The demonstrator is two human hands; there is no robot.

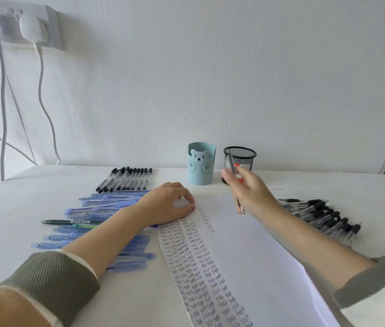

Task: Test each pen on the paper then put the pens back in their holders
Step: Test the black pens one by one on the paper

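The right hand [250, 190] has its grip clamped on a slim clear-barrelled pen [232, 165], tip down, lifted just above the far end of the white sheet of paper [245, 251] on the white bench [21, 208]. The left hand [167, 201] has its grip loose, fingertips pinning the sheet's far left corner. Testing looks under way. Next, the tip likely drops onto the sheet's shortest column of writing, lightly enough not to drag the sheet.

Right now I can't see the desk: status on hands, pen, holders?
Left hand steadies the paper. Right hand holds a pen, tip off it. Bear holder and mesh holder show no pens.
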